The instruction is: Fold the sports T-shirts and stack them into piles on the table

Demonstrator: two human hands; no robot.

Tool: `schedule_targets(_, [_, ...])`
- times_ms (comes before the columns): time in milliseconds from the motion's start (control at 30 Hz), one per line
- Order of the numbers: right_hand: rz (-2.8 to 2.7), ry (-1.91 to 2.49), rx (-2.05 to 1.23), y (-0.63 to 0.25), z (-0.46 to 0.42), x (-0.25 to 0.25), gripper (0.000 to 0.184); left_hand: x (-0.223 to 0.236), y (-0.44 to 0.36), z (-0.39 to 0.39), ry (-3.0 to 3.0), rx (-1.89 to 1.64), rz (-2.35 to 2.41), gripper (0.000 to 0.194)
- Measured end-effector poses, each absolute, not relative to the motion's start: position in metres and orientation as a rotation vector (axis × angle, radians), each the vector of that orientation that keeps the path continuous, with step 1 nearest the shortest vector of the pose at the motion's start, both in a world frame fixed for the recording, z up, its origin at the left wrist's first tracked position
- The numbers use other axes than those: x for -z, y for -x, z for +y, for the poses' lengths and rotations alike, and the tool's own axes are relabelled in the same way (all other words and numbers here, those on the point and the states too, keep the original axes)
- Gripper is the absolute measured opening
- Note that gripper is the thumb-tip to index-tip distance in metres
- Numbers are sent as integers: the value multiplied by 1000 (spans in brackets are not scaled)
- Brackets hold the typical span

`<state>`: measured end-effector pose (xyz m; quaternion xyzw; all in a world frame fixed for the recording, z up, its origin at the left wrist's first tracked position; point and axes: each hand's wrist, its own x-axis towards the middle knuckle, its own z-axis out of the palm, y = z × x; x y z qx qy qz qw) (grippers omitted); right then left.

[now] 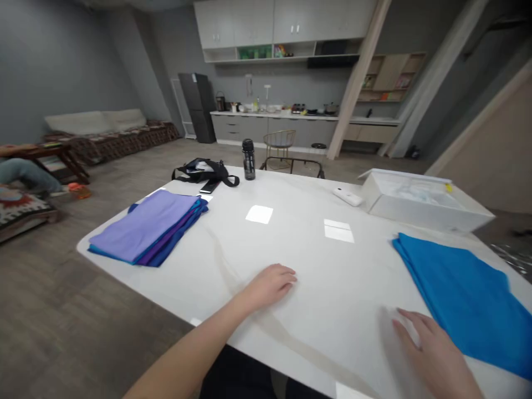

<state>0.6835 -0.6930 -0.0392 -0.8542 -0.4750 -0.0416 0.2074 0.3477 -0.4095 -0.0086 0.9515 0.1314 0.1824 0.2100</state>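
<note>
My left hand [271,285] is over the middle of the white table [307,310], fingers loosely bent and holding nothing. At the lower right, my right hand [434,346] has its thumb and fingers apart, nothing between them. Just beyond and to the right of it lies a folded blue cloth [461,288]. A stack of folded cloths [145,224], lilac on top with blue and purple layers beneath, rests at the table's left end. Whether either hand touches the tabletop I cannot tell.
At the table's back stand a dark bottle [248,160], a black bag [203,169] and a phone [210,185]. A white box [424,202] and a small white device [347,197] are on the right. Behind is a chair [279,141]; part of a person's leg [27,172] shows far left.
</note>
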Motion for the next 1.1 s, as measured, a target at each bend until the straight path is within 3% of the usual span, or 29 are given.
schedule_targets(267, [-1798,1808,-422,-521,-499,9,33,-12,-186,-261,-2529,-867,1431,29])
schedule_targets(500, [-1818,1311,-901,-371,-323,-23,20,-27,-94,-161,-2324,-561,2193,42])
schedule_targets(667, [-1754,1229,-1004,-311,-276,-24,24,-22,-69,-145,-2321,-552,2172,29])
schedule_targets(800, [-1682,1252,-1097,-310,-277,-13,24,-35,-70,-150,-2178,-905,2088,28])
schedule_targets(933, [-1549,1277,-1200,-327,-283,0,29,-67,-103,-183,-2017,-1356,1643,24])
schedule_targets(1000, [-1449,1296,-1133,-340,-288,3,43,-87,-133,-216,-1920,-1407,1338,23])
schedule_targets(1100, [-1370,1342,-890,-370,-302,-2,79,-113,-184,-274,-1808,-1269,939,24])
